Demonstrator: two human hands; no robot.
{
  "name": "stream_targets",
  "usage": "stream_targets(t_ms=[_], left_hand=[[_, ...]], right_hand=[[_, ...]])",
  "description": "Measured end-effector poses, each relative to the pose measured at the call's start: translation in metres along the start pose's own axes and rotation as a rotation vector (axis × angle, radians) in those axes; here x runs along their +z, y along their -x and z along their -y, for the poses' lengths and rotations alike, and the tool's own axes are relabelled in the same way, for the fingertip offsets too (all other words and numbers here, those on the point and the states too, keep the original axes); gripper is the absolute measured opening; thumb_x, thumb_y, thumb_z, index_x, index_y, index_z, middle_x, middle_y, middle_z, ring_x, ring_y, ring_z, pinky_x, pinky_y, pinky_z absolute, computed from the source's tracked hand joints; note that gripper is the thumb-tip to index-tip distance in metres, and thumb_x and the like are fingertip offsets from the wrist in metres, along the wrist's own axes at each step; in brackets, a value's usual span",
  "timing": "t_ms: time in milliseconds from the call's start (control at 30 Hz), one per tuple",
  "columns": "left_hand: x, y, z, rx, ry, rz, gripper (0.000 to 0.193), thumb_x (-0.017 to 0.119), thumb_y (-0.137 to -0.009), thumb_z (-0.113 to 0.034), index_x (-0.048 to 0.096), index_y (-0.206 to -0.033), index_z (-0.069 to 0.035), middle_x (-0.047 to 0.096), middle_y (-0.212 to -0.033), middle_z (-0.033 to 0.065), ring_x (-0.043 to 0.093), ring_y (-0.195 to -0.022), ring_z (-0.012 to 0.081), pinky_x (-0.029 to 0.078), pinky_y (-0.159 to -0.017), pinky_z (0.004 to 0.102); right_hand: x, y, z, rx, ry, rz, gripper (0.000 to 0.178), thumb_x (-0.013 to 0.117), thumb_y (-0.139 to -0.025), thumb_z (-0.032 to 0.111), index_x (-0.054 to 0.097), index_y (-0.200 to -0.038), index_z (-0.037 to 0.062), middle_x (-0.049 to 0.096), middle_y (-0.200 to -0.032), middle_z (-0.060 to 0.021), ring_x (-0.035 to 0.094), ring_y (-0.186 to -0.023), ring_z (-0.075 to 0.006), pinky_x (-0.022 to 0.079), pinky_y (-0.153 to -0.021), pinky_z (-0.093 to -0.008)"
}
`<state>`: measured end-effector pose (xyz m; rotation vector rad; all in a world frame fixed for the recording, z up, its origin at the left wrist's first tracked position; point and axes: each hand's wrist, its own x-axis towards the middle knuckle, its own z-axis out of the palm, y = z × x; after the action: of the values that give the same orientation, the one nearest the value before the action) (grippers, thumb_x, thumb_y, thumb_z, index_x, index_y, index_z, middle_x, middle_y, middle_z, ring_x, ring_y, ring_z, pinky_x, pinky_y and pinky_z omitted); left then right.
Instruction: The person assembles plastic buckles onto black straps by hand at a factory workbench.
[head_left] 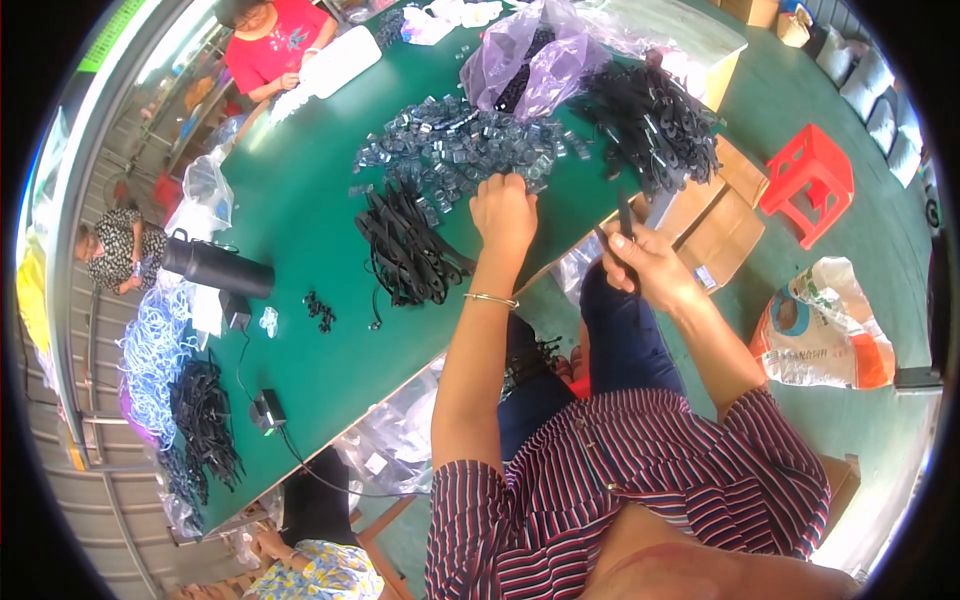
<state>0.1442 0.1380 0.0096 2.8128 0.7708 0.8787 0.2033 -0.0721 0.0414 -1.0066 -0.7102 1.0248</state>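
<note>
My left hand [505,215] is closed, its fingertips down at the near edge of a heap of small clear plastic pieces [440,145]. Whatever those fingers hold is hidden behind the knuckles. Over my lap, off the table's near edge, my right hand [655,268] is shut on a black strap [626,218] that sticks up past the fingers and loops below them. A bundle of black straps [405,250] lies left of my left wrist. Another, larger pile of black straps [655,125] is at the table's right end, beyond my right hand.
On the green table [320,370] are a purple plastic bag [535,60], a black bottle [218,268], blue-white cords [158,335] and a corded black device [267,410]. A co-worker in red [275,45] sits opposite. Cardboard [720,235], a red stool [812,185] and a sack [825,330] stand right.
</note>
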Motion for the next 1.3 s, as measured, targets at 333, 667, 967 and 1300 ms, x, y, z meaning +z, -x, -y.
stream_targets(t_ms=[333, 667, 967, 1300], left_hand=[[-0.014, 0.024, 0.004, -0.131, 0.123, 0.156, 0.027, 0.071, -0.068, -0.015, 0.057, -0.089, -0.005, 0.061, -0.083, 0.013, 0.058, -0.079, 0.0328, 0.046, -0.068, 0.0424], [-0.054, 0.072, 0.01, -0.744, 1.451, 0.252, 0.014, 0.05, -0.087, -0.014, 0.05, -0.097, -0.003, 0.056, -0.073, 0.0045, 0.048, -0.057, 0.012, 0.036, -0.051, 0.0235], [-0.085, 0.135, -0.046, -0.809, 2.085, 0.259, 0.027, 0.046, -0.092, -0.032, 0.049, -0.096, -0.005, 0.037, -0.065, -0.0017, 0.03, -0.051, 0.0055, 0.025, -0.045, 0.0182], [-0.088, 0.152, -0.05, -0.785, 2.263, 0.239, 0.028, 0.044, -0.093, -0.032, 0.049, -0.095, -0.005, 0.037, -0.063, -0.0019, 0.029, -0.049, 0.0046, 0.024, -0.045, 0.0176]], right_hand=[[0.01, 0.002, -0.007, -0.06, 0.191, -0.015, 0.017, 0.044, -0.093, 0.013, 0.051, -0.1, -0.0004, 0.049, -0.068, -0.0023, 0.042, -0.055, -0.0076, 0.036, -0.05, -0.0197], [0.022, 0.003, -0.016, 0.02, 0.123, -0.064, 0.014, 0.047, -0.092, 0.016, 0.052, -0.098, 0.0044, 0.049, -0.065, -0.0009, 0.039, -0.051, -0.0043, 0.029, -0.044, -0.0177], [0.044, 0.005, -0.021, 0.164, -0.032, 0.091, 0.01, 0.05, -0.09, 0.013, 0.052, -0.095, 0.0044, 0.05, -0.065, 0.0006, 0.039, -0.051, -0.0027, 0.027, -0.043, -0.017], [0.051, 0.012, -0.021, 0.301, 0.037, 0.161, 0.013, 0.052, -0.089, 0.015, 0.052, -0.093, 0.003, 0.051, -0.063, 0.0009, 0.039, -0.049, -0.002, 0.028, -0.042, -0.0163]])
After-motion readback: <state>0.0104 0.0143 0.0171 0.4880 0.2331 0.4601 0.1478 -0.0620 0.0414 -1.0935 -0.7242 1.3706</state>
